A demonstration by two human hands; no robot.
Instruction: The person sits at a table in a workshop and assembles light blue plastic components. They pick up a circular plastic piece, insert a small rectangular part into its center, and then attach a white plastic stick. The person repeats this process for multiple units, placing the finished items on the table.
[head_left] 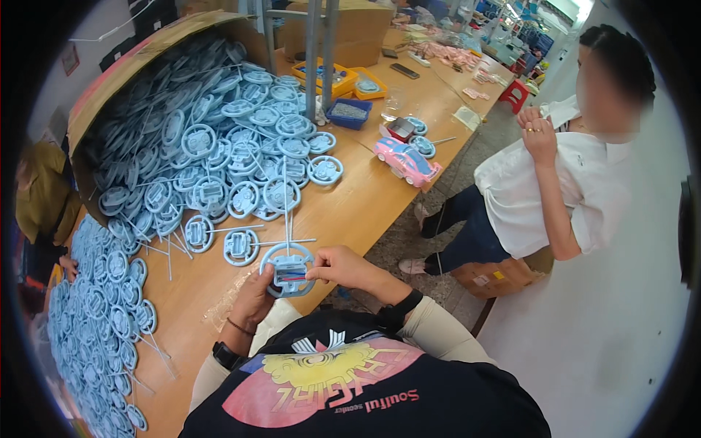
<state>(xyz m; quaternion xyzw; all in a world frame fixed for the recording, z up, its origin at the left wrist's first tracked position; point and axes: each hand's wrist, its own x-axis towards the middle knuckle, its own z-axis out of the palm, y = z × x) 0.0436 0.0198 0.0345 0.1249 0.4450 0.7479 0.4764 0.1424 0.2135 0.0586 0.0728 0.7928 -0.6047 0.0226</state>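
Observation:
A light blue toy steering wheel (288,248) is held just in front of me, past the table's near edge, its open compartment facing up. Red and blue wires (292,277) show inside that compartment. My left hand (253,298) grips the rim at the lower left with the fingers closed. My right hand (342,268) has its fingers closed at the wheel's right side, with the fingertips by the wires; whether they pinch a wire is too small to tell. A thin pale antenna-like rod points away from the wheel. Two similar wheels lie just left of it, the nearer one (241,247) with its rod pointing right.
A tipped cardboard box (95,95) spills many blue wheels onto the wooden table (350,212); another heap (102,314) lies left. A pink toy car (406,160), a blue bin (348,113) and yellow trays (325,77) stand farther back. A person in white (540,175) stands right; another is far left.

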